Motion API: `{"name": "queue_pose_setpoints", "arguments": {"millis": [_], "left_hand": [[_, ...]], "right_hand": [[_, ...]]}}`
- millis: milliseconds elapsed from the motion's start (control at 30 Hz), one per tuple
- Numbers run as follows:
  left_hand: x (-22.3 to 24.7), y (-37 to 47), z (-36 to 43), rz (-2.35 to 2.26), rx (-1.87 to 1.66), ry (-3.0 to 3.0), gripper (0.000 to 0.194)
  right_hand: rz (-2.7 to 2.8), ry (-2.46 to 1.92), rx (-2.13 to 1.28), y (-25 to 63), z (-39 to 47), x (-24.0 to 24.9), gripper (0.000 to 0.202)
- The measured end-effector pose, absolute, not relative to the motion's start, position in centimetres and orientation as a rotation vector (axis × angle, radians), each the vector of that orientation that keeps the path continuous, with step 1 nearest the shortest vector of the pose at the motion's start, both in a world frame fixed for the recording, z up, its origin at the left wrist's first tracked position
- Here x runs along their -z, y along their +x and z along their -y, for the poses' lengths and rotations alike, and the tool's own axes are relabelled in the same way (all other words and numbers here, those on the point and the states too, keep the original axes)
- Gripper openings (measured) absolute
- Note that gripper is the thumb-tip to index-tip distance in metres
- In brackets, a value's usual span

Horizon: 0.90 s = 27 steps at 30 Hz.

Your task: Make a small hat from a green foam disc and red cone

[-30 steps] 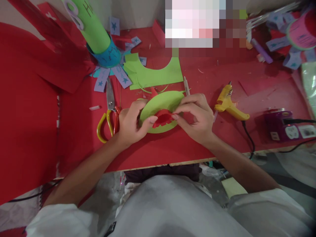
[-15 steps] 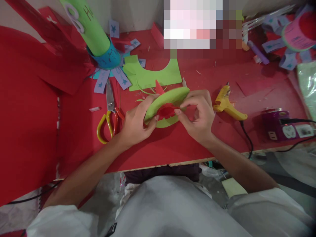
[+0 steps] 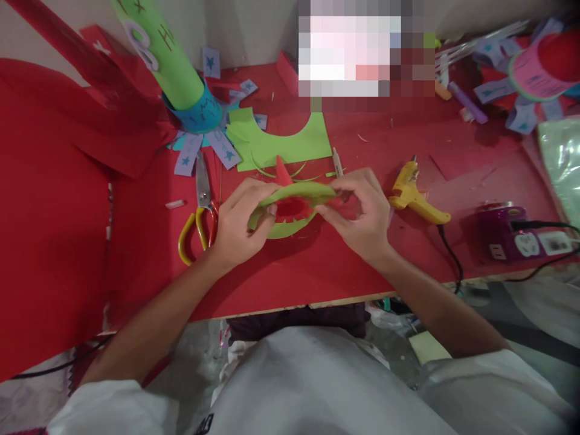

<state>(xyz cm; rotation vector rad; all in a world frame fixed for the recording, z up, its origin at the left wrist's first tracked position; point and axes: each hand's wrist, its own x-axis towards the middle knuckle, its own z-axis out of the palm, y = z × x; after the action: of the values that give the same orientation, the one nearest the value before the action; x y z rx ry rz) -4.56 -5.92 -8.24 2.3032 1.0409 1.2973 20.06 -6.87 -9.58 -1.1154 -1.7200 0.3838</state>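
A round lime-green disc (image 3: 302, 191) is held up over the red table by both my hands. Red notched paper (image 3: 292, 208) fills its middle, and a red pointed tip (image 3: 282, 173) sticks up behind the far edge. My left hand (image 3: 240, 223) grips the disc's left side, thumb on the near face and fingers behind. My right hand (image 3: 365, 208) pinches its right edge between thumb and fingers; the exact contact is partly hidden. Behind the disc lies a green sheet (image 3: 281, 148) with a curved cut-out, along with thin green offcuts.
Scissors (image 3: 203, 187) lie left of my hands. To the right are a yellow glue gun (image 3: 417, 196) with a cord and a purple power socket box (image 3: 512, 232). A green tube (image 3: 174, 72) in a blue base stands back left, a pink decorated piece (image 3: 537, 69) back right.
The disc has tilted so I see it more edge-on, and it sits slightly further left. My right fingers have shifted from near the red middle to the disc's right edge.
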Motion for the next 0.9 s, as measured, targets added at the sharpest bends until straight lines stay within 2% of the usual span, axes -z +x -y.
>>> {"name": "queue_pose_setpoints", "arguments": {"millis": [133,300,467,700,833,900], "left_hand": [[8.1,-4.7,5.8,-1.086,-1.288,2.248,0.021],[8.4,-4.5,5.9,-1.165,-1.178,2.234,0.044],[9.0,-4.5,5.6,-1.209,-1.162,2.191,0.033],[9.2,-4.6,5.2,-1.127,-1.180,2.097,0.030],[8.9,-4.6,5.3,-1.105,-1.152,2.057,0.028],[8.8,-4.5,5.3,-1.080,-1.156,2.055,0.026]], "right_hand": [[1.753,-1.070,-0.476,19.8,6.7,9.9,0.028],[1.787,-1.043,-0.567,19.6,6.4,10.4,0.029],[1.766,-1.066,-0.627,19.6,6.0,10.6,0.034],[1.771,-1.052,-0.678,19.7,6.2,10.8,0.035],[1.779,-1.038,-0.678,19.4,6.4,10.9,0.054],[1.784,-1.051,-0.670,19.2,6.4,10.8,0.047]]}}
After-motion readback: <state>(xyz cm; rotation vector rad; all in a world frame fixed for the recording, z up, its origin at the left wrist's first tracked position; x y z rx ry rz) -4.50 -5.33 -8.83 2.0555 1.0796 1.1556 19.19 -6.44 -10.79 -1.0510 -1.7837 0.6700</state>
